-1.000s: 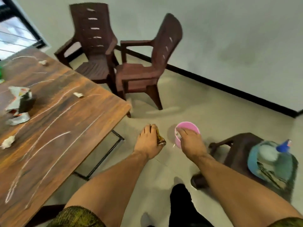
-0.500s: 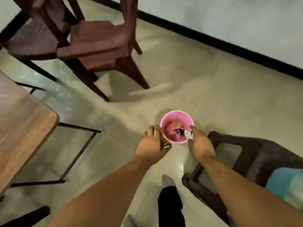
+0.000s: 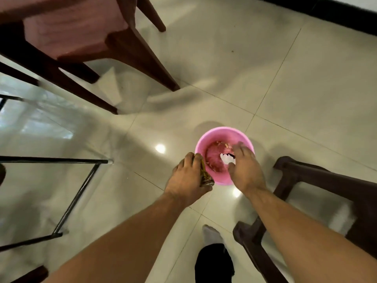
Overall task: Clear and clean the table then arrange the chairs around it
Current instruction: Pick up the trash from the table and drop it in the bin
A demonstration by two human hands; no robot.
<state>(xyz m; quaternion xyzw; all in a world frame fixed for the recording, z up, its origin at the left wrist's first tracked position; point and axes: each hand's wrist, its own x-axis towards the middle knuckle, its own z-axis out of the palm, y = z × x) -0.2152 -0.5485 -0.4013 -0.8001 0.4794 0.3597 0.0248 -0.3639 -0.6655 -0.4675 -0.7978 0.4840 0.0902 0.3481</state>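
Observation:
A pink bin (image 3: 224, 130) stands on the tiled floor below me, with scraps of rubbish inside. My left hand (image 3: 186, 181) is closed around a gold-coloured can (image 3: 205, 177), held against the bin's near-left rim. Over the bin's right side hovers my right hand (image 3: 245, 170), fingers spread apart. A crumpled white paper (image 3: 227, 159) lies just under those fingers, inside the bin's mouth. The tabletop is out of view.
A brown plastic chair (image 3: 81, 33) stands at the upper left, its legs reaching toward the bin. Another dark chair (image 3: 306, 176) sits close on the right. The table's black metal leg frame (image 3: 81, 186) is at the left. My socked foot (image 3: 212, 235) is below the bin.
My view has dropped from the table to straight down over the bin. My right hand moved over the bin and its fingers spread off the white paper. The left hand still holds the can.

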